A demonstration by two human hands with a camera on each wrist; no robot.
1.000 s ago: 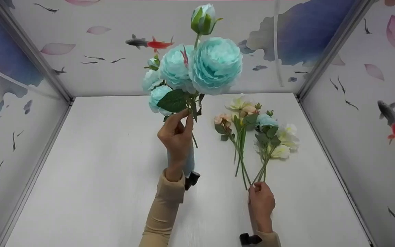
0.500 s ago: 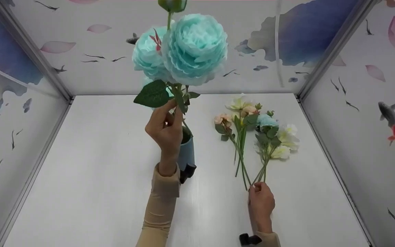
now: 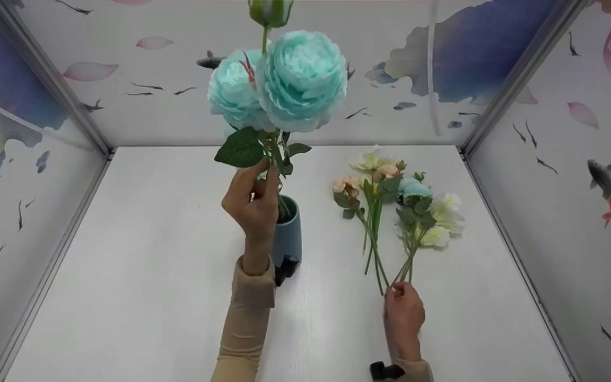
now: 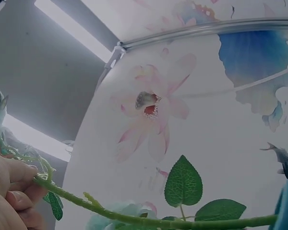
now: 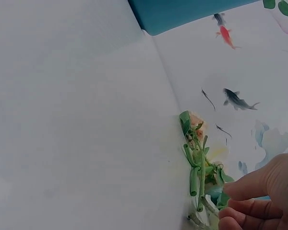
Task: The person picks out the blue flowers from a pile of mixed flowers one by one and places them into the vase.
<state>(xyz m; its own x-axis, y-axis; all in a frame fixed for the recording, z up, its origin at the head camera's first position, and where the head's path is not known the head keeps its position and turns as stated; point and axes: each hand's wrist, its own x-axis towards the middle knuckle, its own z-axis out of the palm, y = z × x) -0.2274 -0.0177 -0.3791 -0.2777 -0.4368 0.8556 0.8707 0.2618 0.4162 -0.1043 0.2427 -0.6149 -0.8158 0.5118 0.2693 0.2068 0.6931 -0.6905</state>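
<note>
Near the middle of the head view, my left hand [image 3: 254, 199] pinches the green stem of a turquoise artificial peony [image 3: 304, 80] between thumb and fingertips. A second bloom and a bud belong to the raised flowers. Below them stands a blue vase [image 3: 287, 239], partly hidden by my left wrist. In the left wrist view the peony stem [image 4: 149, 222] runs from the fingers to the vase rim; its lower end is out of sight. My right hand [image 3: 404, 313] rests on the table at the stem ends of the loose flowers [image 3: 372, 212], its fingers loosely curled with nothing visibly held.
Peach, cream and blue artificial flowers lie on the right half of the white table [image 3: 141, 265], their stems crossing toward the front. Printed panels [image 3: 141, 116] enclose the table at the back and both sides.
My left hand has moved left with the peony, then settled slightly as the flowers came down a little. More of the vase is visible. The right hand stays in place.
</note>
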